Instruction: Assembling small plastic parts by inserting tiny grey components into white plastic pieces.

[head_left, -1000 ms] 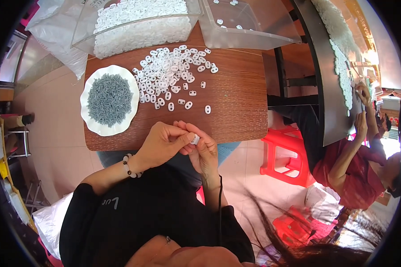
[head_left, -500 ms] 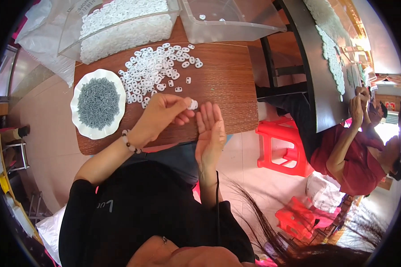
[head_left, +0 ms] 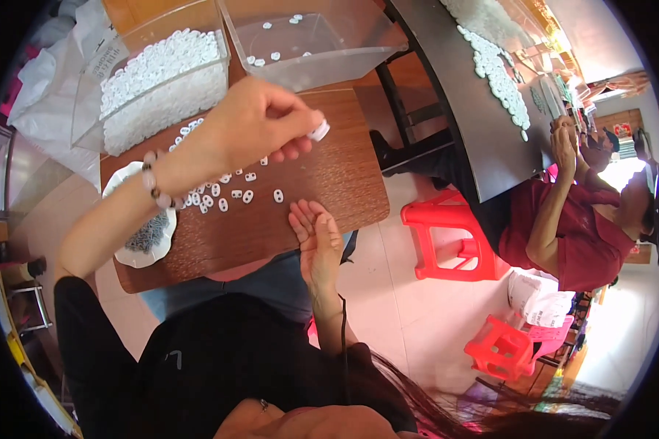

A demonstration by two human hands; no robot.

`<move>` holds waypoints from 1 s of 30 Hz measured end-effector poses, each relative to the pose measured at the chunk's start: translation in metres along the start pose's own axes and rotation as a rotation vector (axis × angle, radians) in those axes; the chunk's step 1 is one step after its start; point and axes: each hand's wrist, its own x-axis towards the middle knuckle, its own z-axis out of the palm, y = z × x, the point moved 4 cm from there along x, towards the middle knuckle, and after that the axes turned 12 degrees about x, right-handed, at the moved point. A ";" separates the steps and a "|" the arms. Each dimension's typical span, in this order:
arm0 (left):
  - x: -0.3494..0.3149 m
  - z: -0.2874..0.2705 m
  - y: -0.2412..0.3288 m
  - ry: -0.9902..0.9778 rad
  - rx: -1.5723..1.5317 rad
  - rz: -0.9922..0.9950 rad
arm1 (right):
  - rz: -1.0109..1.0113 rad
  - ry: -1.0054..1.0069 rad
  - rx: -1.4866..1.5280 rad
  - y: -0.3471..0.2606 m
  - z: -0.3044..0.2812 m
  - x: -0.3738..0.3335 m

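Note:
My left hand (head_left: 256,128), a beaded bracelet on its wrist, is raised above the far part of the brown table. Its thumb and fingers pinch a small white plastic piece (head_left: 319,132); whether more than one is held, I cannot tell. Palm up, my right hand (head_left: 317,245) lies open at the table's near edge, with nothing visible in it. Loose white two-hole plastic pieces (head_left: 222,204) are scattered under and beside my left arm, which hides part of them. Partly behind that forearm, a scalloped white plate (head_left: 166,247) holds small grey rod-like parts (head_left: 148,234).
A clear bin (head_left: 88,121) full of white pieces stands at the far left. Beside it, another translucent bin (head_left: 329,69) holds several pieces. To the right are a red stool (head_left: 454,241) and a dark table (head_left: 490,146), where a person in red (head_left: 556,234) works.
My left hand has lifted away from my right hand, carrying the white piece toward the far bins. My right hand stays palm up, its fingers slightly more curled. The whole view has shifted.

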 end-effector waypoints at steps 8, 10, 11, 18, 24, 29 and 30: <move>0.071 -0.069 0.020 0.057 0.446 0.076 | 0.030 -0.026 0.002 -0.002 -0.004 -0.003; 0.098 -0.082 0.000 0.073 0.501 0.081 | 0.052 -0.024 -0.007 -0.002 -0.002 -0.002; 0.111 -0.088 -0.007 0.060 0.608 0.114 | 0.037 -0.020 -0.011 -0.002 -0.002 -0.002; 0.147 -0.083 -0.053 0.250 1.170 0.147 | 0.021 -0.017 -0.066 -0.001 -0.001 -0.001; 0.100 -0.071 -0.041 0.384 0.842 0.314 | 0.020 -0.018 -0.122 0.000 0.004 -0.001; -0.010 -0.037 -0.043 0.463 0.606 0.443 | 0.004 -0.012 -0.383 0.001 0.018 -0.002; -0.036 -0.036 -0.046 0.444 0.587 0.344 | -0.057 -0.046 -0.544 0.000 0.031 -0.003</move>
